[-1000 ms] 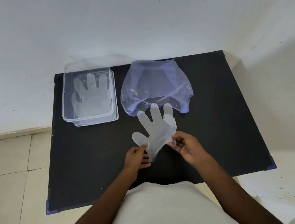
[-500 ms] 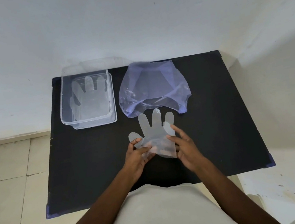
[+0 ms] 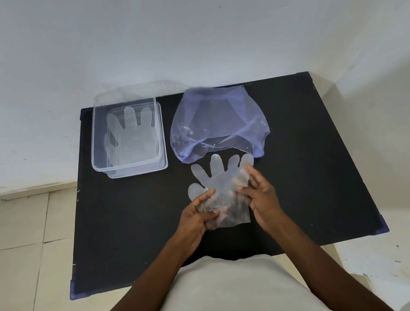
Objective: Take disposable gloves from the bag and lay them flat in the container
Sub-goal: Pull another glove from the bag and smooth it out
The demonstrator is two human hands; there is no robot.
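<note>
Nearest the person, both hands now rest on the loose glove, which a second ago was pinched up by its cuff and now lies spread on the black desk. The left hand grips its left edge; the right hand lies released with fingers spread. Beyond sit the purple bag and, left, the container holding gloves flat.

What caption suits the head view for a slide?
Both hands spread a clear glove near the bag; container holds gloves.
</note>
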